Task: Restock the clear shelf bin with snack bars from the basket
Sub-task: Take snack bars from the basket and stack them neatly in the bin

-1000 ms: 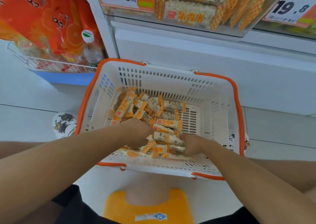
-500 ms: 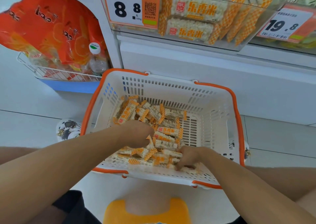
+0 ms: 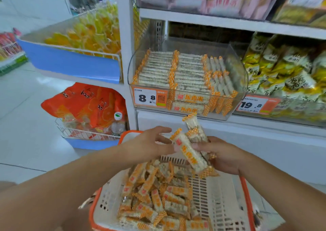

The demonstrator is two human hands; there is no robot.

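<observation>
A person's right hand (image 3: 223, 154) is gripping a small bundle of snack bars (image 3: 191, 148) above a white basket (image 3: 220, 204) with an orange rim, the fingers (image 3: 201, 148) curled round the wrappers so the bars are fanning upward and to the left. The left hand (image 3: 150, 146) is reaching across beside them with its fingers spread wide and relaxed, the fingertips nearly touching the nearest bar and gripping nothing. Below both hands, a loose heap of the same orange-and-white wrapped bars (image 3: 158, 195) is lying across the left and middle of the basket, leaving the slotted right side bare.

Directly ahead, the clear shelf bin (image 3: 241, 82) is sitting on a white shelf (image 3: 229, 123), already carrying neat rows of bars (image 3: 176, 72) stacked edge-on, with two more showing flat against its front wall. An orange price tag (image 3: 150, 97) reading 8.8 is fixed to the bin's front left. Just to its right, a second tag (image 3: 255, 104) is showing 19.8 under a bin of yellow-and-white snack bags (image 3: 285, 68).

To the left of the white upright, a wire rack with a blue front (image 3: 74, 65) is holding yellow packets, and lower down orange bags (image 3: 82, 104) and a capped bottle (image 3: 117, 123) are resting in a smaller wire basket (image 3: 84, 133) near the pale tiled floor (image 3: 23, 125).
</observation>
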